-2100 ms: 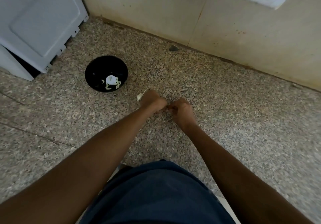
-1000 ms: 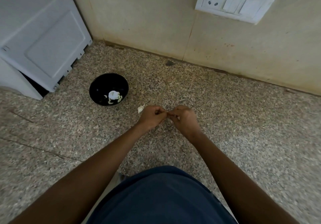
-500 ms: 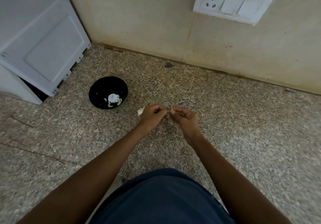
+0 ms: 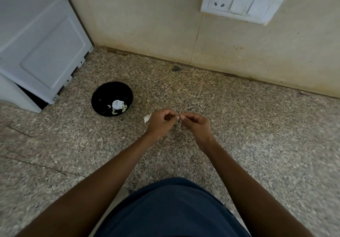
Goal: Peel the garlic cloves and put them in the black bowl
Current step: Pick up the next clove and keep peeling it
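1. The left hand [image 4: 161, 121] and right hand [image 4: 195, 124], pressed together a moment ago, have drawn slightly apart just right of the black bowl [image 4: 100, 97], fingertips pinching something too small to identify, probably a garlic clove.
2. That suggests skin coming off.
3. An unpeeled clove [image 4: 146, 118] lies on the table between bowl and left hand; peeled cloves [image 4: 119, 109] sit in the bowl.

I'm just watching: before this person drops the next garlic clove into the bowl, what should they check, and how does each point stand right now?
1. Black bowl upright on the counter, mouth open: ok.
2. Room left in the bowl beside the peeled cloves: ok.
3. Left hand and right hand pinch something small between fingertips: ok.
4. That piece fully peeled: cannot tell, too small.
5. Unpeeled clove beside the left hand, waiting: ok.
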